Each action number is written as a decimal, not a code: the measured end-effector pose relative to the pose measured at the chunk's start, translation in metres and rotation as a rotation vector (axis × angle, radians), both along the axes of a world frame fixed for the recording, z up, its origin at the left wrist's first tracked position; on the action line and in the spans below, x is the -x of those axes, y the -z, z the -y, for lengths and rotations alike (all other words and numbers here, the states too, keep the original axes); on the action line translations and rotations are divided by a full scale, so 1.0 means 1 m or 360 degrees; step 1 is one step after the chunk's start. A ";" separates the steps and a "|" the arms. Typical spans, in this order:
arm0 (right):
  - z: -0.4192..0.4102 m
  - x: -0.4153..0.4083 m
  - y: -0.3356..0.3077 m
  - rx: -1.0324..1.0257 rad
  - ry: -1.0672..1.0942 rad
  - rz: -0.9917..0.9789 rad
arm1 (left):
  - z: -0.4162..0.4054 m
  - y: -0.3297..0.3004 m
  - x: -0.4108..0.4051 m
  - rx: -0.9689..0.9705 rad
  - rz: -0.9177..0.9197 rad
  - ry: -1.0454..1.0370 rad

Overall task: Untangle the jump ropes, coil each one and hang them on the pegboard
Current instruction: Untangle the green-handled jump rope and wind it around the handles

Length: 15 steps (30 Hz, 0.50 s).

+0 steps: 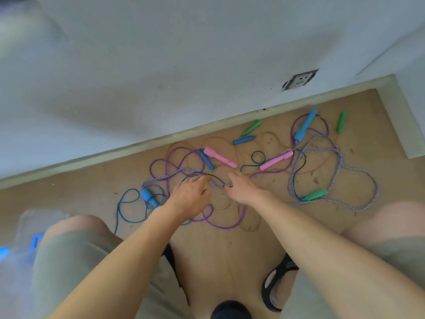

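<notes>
Across the upper half of the frame runs a pale wall (184, 54) with a grey socket plate (300, 79) at upper right, and a light baseboard (138, 148) slants beneath it down to the tan floor (225, 245). Filling the lower corners are the person's bent knees in grey-green shorts (69, 261), with a dark sandal (274, 288) between them at the bottom.

Spread over the middle of the floor lies the tangle of jump ropes. A purple-and-white striped rope (358, 174) loops widely at right and runs leftward under both hands. A solid purple rope (174, 157) curls in the centre and below the forearms, and a blue rope (124, 203) loops at left centre. Two pink handles (219, 157) lie near the centre, just above the hands. Blue handles (305, 125) lie scattered at upper right, centre and left. Green handles (314, 195) sit at right and near the baseboard.

At the centre of the frame, the left hand (192, 194) reaches into the tangle with its fingers curled down onto the striped rope; whether they truly pinch it cannot be told. Just beside it, the right hand (239, 187) has its fingers bent onto the same strand, the grip likewise unclear. A thin ring (192, 179) shows on the left hand.
</notes>
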State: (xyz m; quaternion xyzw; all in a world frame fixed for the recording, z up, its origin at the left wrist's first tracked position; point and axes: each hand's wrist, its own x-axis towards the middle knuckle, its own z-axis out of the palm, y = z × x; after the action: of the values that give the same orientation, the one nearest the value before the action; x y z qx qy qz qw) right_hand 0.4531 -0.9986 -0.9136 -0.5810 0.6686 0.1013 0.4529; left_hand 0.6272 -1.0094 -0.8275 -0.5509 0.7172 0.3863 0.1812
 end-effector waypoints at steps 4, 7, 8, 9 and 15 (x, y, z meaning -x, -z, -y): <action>-0.007 0.006 0.034 -0.0078 -0.0093 -0.0044 | -0.010 0.029 -0.008 -0.0027 -0.0054 -0.0083; -0.011 0.008 0.045 -0.0106 -0.0268 -0.0134 | -0.026 0.035 -0.011 -0.0106 -0.0079 -0.0102; -0.011 0.007 0.048 -0.0087 -0.0262 -0.0135 | -0.029 0.035 -0.012 -0.0108 -0.0096 -0.0124; -0.010 0.007 0.052 -0.0068 -0.0249 -0.0127 | -0.031 0.036 -0.013 -0.0100 -0.0116 -0.0155; -0.010 0.018 0.075 -0.0208 -0.0230 -0.0212 | -0.033 0.038 -0.005 -0.0099 -0.0236 -0.0265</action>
State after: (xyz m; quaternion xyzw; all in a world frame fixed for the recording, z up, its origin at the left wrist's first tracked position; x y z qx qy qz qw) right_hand 0.4356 -0.9883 -0.9888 -0.5889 0.6456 0.2155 0.4359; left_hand 0.6320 -0.9765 -0.8656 -0.5726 0.6681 0.4618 0.1119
